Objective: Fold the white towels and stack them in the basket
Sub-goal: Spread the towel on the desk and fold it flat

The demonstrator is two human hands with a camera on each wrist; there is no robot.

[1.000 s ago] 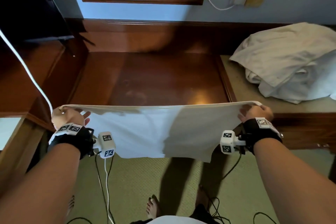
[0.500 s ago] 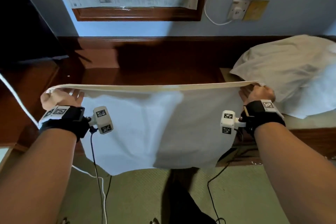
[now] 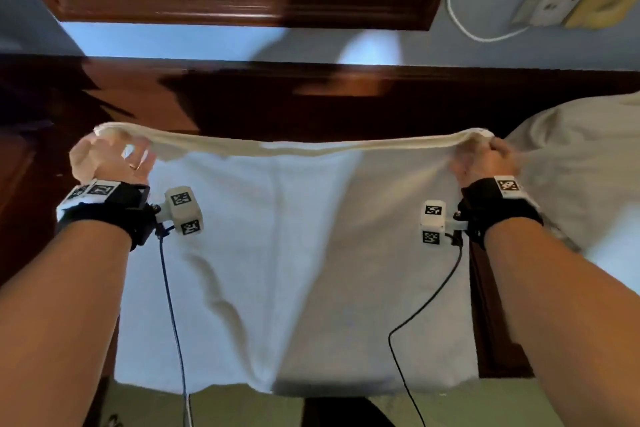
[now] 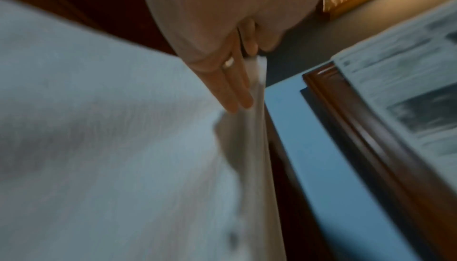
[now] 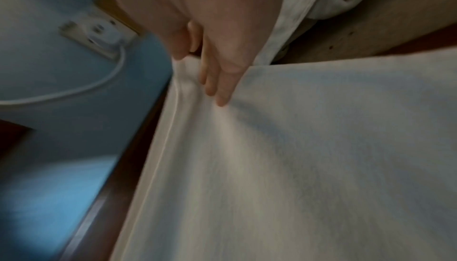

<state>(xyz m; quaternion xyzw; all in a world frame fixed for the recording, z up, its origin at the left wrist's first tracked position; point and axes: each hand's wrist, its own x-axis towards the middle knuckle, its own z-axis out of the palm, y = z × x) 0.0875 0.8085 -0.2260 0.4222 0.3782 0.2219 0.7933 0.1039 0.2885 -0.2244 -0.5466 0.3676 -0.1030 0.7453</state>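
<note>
White cloth fills most of what I see: one big white towel (image 3: 298,253) is stretched flat between my two hands, up in front of the dark brown wooden desk (image 3: 311,104). My left hand (image 3: 109,158) pinches the top left corner. In the left wrist view two fingers (image 4: 235,87) lie straight along the towel's edge, and one of them wears a ring. My right hand (image 3: 485,159) grips the top right corner with the fingers curled round the bunched cloth. In the right wrist view its fingers (image 5: 220,81) press into the towel, and folds run out from them.

Half a second ago the towel was lower and its top edge was a thin flat line. Now my hands are higher, nearer the wall, and the top edge looks rolled over and thick. The towel hangs longer below my wrists.

A pile of other white towels (image 3: 581,177) sits on the right, just beside my right hand. I see no basket.
</note>
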